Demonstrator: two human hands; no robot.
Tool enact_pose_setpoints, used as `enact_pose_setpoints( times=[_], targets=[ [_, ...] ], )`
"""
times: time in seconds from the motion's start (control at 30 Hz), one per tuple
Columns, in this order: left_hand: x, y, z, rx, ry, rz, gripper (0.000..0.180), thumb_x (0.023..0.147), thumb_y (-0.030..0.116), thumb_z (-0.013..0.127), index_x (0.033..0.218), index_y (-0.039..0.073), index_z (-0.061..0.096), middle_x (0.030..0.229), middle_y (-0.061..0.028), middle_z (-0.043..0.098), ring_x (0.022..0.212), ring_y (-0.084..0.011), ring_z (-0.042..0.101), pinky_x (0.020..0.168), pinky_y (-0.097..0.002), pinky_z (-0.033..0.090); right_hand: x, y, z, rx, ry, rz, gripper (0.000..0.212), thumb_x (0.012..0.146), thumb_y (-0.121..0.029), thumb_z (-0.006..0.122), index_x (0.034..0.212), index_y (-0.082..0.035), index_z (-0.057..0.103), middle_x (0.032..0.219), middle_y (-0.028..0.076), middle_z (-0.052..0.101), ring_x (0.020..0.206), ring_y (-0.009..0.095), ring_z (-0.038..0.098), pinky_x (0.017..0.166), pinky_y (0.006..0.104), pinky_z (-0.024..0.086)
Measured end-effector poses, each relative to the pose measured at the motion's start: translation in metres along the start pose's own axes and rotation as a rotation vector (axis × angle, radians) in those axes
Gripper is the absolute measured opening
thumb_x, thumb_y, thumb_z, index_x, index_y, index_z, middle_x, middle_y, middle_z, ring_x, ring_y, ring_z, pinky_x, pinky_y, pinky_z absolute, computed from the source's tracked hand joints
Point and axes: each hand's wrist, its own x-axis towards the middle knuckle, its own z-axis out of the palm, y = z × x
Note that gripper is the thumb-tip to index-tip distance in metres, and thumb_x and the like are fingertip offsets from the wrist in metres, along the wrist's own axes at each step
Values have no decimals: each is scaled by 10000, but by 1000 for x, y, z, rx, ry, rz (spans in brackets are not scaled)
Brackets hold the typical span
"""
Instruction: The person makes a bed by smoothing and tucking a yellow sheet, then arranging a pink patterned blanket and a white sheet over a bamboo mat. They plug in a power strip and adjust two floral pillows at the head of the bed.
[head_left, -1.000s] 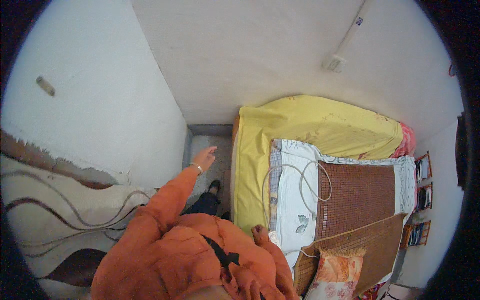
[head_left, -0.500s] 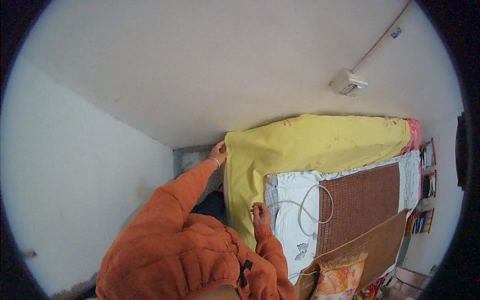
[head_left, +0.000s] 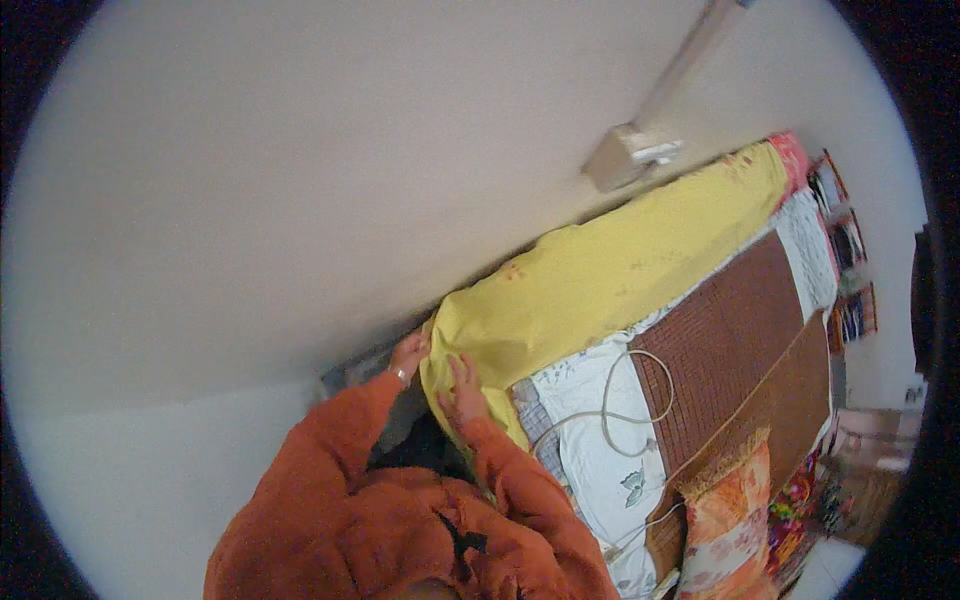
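Observation:
A yellow cloth [head_left: 600, 270], like a bedsheet or cover, lies long and bunched along the wall side of the bed. My left hand [head_left: 408, 356], with a bracelet at the wrist, is closed on the cloth's near left edge; some of its fingertips are hidden there. Close beside it, my right hand [head_left: 463, 392] rests against the cloth's near end with its fingers apart. Below the hands the cloth hangs down toward my body. A white sheet [head_left: 600, 400] with a butterfly print and a brown woven mat [head_left: 710, 330] cover the rest of the bed.
A pale cable [head_left: 632, 415] loops over the sheet and mat. A brown board-like sheet [head_left: 760, 410] and an orange patterned pillow [head_left: 725, 520] lie at the right. A white box [head_left: 630, 158] is fixed to the wall. Small racks [head_left: 848, 240] stand beyond the bed.
My right hand has moved left and up to the cloth's end, its fingers spreading. The left hand stays at the cloth's edge. My view has tilted, so the bed now slants.

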Motion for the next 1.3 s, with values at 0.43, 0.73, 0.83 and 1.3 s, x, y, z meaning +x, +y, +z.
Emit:
enact_pose_setpoints(
  times=[0.43,0.73,0.83,1.3],
  targets=[
    [-15,40,-48,1045,-16,695,517,791,115,498,1294,148,386,1218,-173,444,1113,-325,452,926,-376,376,53,23,75,79,40,-423,256,684,-57,560,934,-31,511,819,159,485,795,349,507,673,403,436],
    [131,-73,-61,815,-354,776,460,783,86,471,1242,100,444,1050,-126,527,988,-301,497,850,-344,420,25,-27,26,271,-29,-493,274,729,-74,552,993,-38,489,902,150,472,856,333,494,726,384,427],
    [70,6,-13,1288,-308,1279,491,717,55,503,1205,96,473,843,-80,530,809,-264,511,757,-343,450,7,-25,-1,227,-7,-384,253,796,-92,524,1042,-44,492,908,143,481,846,314,508,718,364,435],
    [74,-11,-41,898,-10,99,326,828,256,418,937,-13,567,986,-253,565,897,-371,544,782,-430,411,-5,-21,-5,306,155,-306,222,832,-52,504,1053,-30,517,862,133,522,806,281,536,686,333,448]
  ],
)
